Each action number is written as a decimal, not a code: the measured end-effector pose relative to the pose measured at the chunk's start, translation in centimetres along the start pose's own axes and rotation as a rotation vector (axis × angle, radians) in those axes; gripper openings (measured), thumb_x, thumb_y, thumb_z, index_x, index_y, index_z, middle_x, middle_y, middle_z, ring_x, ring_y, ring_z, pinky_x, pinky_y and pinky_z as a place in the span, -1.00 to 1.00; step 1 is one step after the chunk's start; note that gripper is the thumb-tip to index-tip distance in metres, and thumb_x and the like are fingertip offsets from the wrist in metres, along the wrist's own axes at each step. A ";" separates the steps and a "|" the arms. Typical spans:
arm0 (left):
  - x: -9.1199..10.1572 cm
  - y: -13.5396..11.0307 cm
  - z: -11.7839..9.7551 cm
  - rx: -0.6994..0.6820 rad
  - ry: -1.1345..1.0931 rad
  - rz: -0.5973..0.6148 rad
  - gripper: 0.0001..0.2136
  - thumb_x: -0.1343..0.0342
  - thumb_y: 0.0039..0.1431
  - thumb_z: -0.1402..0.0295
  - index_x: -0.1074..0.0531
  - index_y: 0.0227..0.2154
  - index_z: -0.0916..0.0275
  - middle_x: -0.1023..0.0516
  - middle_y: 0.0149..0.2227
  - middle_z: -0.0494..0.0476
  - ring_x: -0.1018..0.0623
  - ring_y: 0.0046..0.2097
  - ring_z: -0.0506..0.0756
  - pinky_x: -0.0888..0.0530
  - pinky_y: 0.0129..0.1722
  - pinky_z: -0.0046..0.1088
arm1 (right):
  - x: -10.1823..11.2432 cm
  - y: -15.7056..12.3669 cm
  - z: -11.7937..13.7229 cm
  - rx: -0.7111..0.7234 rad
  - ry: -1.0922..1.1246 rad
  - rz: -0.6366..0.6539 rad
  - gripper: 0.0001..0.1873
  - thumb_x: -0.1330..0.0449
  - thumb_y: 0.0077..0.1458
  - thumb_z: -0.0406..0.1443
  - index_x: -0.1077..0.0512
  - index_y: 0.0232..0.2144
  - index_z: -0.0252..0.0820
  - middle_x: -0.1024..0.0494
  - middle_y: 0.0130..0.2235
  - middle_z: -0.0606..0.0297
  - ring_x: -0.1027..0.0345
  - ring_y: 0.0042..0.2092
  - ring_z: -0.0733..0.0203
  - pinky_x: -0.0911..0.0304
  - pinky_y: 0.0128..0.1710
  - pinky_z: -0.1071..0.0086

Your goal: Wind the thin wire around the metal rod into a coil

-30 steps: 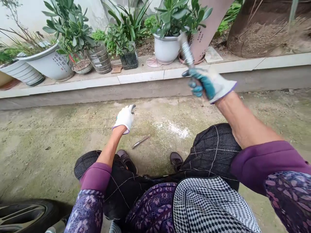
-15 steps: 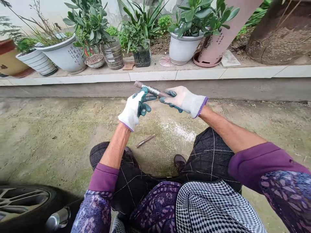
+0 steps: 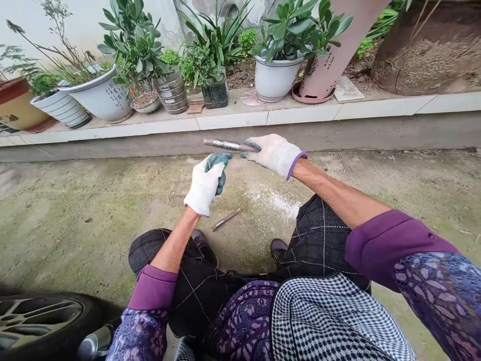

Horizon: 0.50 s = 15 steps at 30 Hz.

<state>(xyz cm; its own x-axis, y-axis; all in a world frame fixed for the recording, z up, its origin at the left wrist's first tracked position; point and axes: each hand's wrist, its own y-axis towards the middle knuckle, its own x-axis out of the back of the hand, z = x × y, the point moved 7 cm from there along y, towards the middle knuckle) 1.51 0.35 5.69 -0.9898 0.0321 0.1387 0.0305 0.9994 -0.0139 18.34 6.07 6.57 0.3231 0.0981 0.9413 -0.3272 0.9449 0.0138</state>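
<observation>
My right hand, in a white glove with a teal palm, grips one end of a short metal rod with a ribbed, threaded middle. The rod points left, roughly level. My left hand, gloved the same way, hangs just below the rod's middle with its fingers curled and nothing visibly in them. A second thin rod lies on the concrete ground between my feet, below both hands.
A raised tiled ledge at the back carries several potted plants, among them a white pot and a large white bowl planter. A vehicle wheel sits at the lower left. White powder marks the concrete.
My right hand swung the rod down from up high to level in front of me. My left hand rose to touch the rod, then dropped slightly below it, fingers curled.
</observation>
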 end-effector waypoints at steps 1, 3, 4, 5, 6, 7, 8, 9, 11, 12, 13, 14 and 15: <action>0.1 0.1 -0.2 -0.013 -0.007 -0.015 -0.65 -0.06 0.18 0.14 -0.47 -0.09 0.26 -0.17 -0.72 -0.18 -0.11 -0.73 -0.12 -0.09 -0.75 -0.61 | -0.3 -0.1 -0.1 0.003 -0.014 0.007 -0.61 -0.13 0.15 -0.06 -0.48 -0.06 -0.12 -0.55 -0.25 0.17 -0.35 -0.26 0.11 -0.11 -0.33 0.30; 0.1 0.3 -0.6 -0.033 -0.025 -0.035 -0.64 -0.05 0.18 0.13 -0.47 -0.09 0.26 -0.15 -0.72 -0.19 -0.09 -0.74 -0.12 -0.08 -0.75 -0.60 | -0.8 -0.3 -0.1 0.029 -0.024 0.022 -0.59 -0.13 0.16 -0.05 -0.46 -0.02 -0.08 -0.55 -0.25 0.18 -0.37 -0.25 0.10 -0.12 -0.32 0.30; 0.0 0.3 -0.7 -0.038 -0.032 -0.030 -0.65 -0.05 0.17 0.14 -0.47 -0.10 0.26 -0.15 -0.73 -0.19 -0.08 -0.74 -0.12 -0.08 -0.76 -0.60 | -1.0 -0.2 0.0 0.042 -0.022 0.024 -0.59 -0.13 0.16 -0.04 -0.46 -0.02 -0.07 -0.56 -0.25 0.19 -0.37 -0.25 0.10 -0.13 -0.32 0.29; -0.3 0.2 -0.8 -0.039 -0.036 -0.014 -0.66 -0.06 0.16 0.15 -0.48 -0.11 0.26 -0.14 -0.73 -0.20 -0.07 -0.74 -0.12 -0.07 -0.76 -0.60 | -1.0 -0.1 0.0 0.049 -0.014 0.018 -0.60 -0.13 0.16 -0.05 -0.47 -0.03 -0.07 -0.56 -0.25 0.18 -0.37 -0.25 0.10 -0.14 -0.32 0.29; -0.5 0.2 -0.8 -0.040 -0.042 0.008 -0.66 -0.07 0.15 0.16 -0.48 -0.13 0.26 -0.14 -0.73 -0.20 -0.07 -0.74 -0.12 -0.06 -0.76 -0.59 | -0.8 -0.1 0.0 0.047 0.000 0.003 -0.61 -0.14 0.15 -0.06 -0.47 -0.04 -0.08 -0.56 -0.25 0.18 -0.37 -0.25 0.10 -0.14 -0.32 0.29; -0.7 0.1 -0.8 -0.042 -0.050 0.028 -0.67 -0.07 0.13 0.16 -0.49 -0.14 0.27 -0.13 -0.73 -0.19 -0.06 -0.74 -0.12 -0.05 -0.76 -0.59 | -0.5 0.0 0.0 0.038 0.026 -0.015 -0.63 -0.15 0.15 -0.08 -0.48 -0.06 -0.11 -0.55 -0.25 0.18 -0.36 -0.26 0.11 -0.15 -0.32 0.30; -0.7 0.1 -0.8 -0.048 -0.062 0.042 -0.67 -0.07 0.13 0.16 -0.49 -0.14 0.27 -0.13 -0.74 -0.19 -0.06 -0.74 -0.12 -0.04 -0.76 -0.59 | -0.1 0.0 -0.1 0.023 0.064 -0.029 -0.64 -0.16 0.14 -0.09 -0.50 -0.09 -0.14 -0.55 -0.28 0.19 -0.35 -0.28 0.13 -0.15 -0.33 0.31; -0.7 0.1 -0.8 -0.054 -0.075 0.049 -0.66 -0.07 0.12 0.16 -0.49 -0.15 0.27 -0.12 -0.74 -0.19 -0.06 -0.74 -0.12 -0.03 -0.76 -0.58 | 0.3 0.0 -0.3 0.002 0.118 -0.034 -0.65 -0.17 0.14 -0.11 -0.50 -0.11 -0.17 -0.53 -0.31 0.20 -0.34 -0.32 0.17 -0.16 -0.36 0.32; -0.5 0.2 -0.4 -0.049 -0.084 0.066 -0.66 -0.07 0.11 0.16 -0.49 -0.16 0.28 -0.11 -0.75 -0.20 -0.05 -0.74 -0.11 -0.02 -0.76 -0.58 | 0.8 -0.4 -0.7 -0.052 0.272 -0.006 -0.66 -0.18 0.14 -0.12 -0.51 -0.14 -0.22 -0.48 -0.42 0.26 -0.28 -0.42 0.26 -0.16 -0.45 0.36; -0.4 0.4 0.0 -0.035 -0.080 0.081 -0.66 -0.07 0.10 0.16 -0.49 -0.17 0.28 -0.11 -0.75 -0.20 -0.06 -0.74 -0.11 -0.02 -0.76 -0.58 | 0.8 -0.8 -0.9 -0.080 0.362 0.025 -0.66 -0.18 0.14 -0.12 -0.50 -0.14 -0.23 -0.44 -0.47 0.30 -0.23 -0.48 0.31 -0.15 -0.51 0.39; -0.4 0.5 0.4 -0.018 -0.074 0.102 -0.66 -0.07 0.09 0.16 -0.49 -0.17 0.28 -0.11 -0.75 -0.20 -0.06 -0.74 -0.11 -0.02 -0.76 -0.58 | 0.6 -1.2 -1.0 -0.102 0.450 0.059 -0.66 -0.19 0.14 -0.12 -0.50 -0.15 -0.24 -0.40 -0.51 0.34 -0.18 -0.53 0.35 -0.12 -0.57 0.42; -0.5 0.7 0.9 0.000 -0.068 0.131 -0.67 -0.07 0.08 0.17 -0.48 -0.18 0.27 -0.11 -0.75 -0.20 -0.07 -0.74 -0.11 -0.03 -0.75 -0.58 | 0.4 -1.6 -1.0 -0.115 0.531 0.091 -0.67 -0.20 0.13 -0.12 -0.49 -0.16 -0.24 -0.36 -0.54 0.37 -0.13 -0.58 0.39 -0.09 -0.62 0.45; -0.6 0.8 1.3 0.014 -0.067 0.161 -0.68 -0.07 0.08 0.18 -0.48 -0.18 0.27 -0.11 -0.75 -0.20 -0.07 -0.74 -0.10 -0.04 -0.75 -0.58 | 0.2 -1.9 -0.8 -0.114 0.602 0.121 -0.67 -0.22 0.12 -0.12 -0.48 -0.17 -0.24 -0.33 -0.56 0.40 -0.09 -0.61 0.42 -0.05 -0.67 0.48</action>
<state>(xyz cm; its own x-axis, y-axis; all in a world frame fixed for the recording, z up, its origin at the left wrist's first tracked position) 1.93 1.13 4.31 -0.9794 0.1902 0.0676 0.1875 0.9813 -0.0441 19.78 4.53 6.46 0.7447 0.3338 0.5779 -0.3067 0.9402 -0.1480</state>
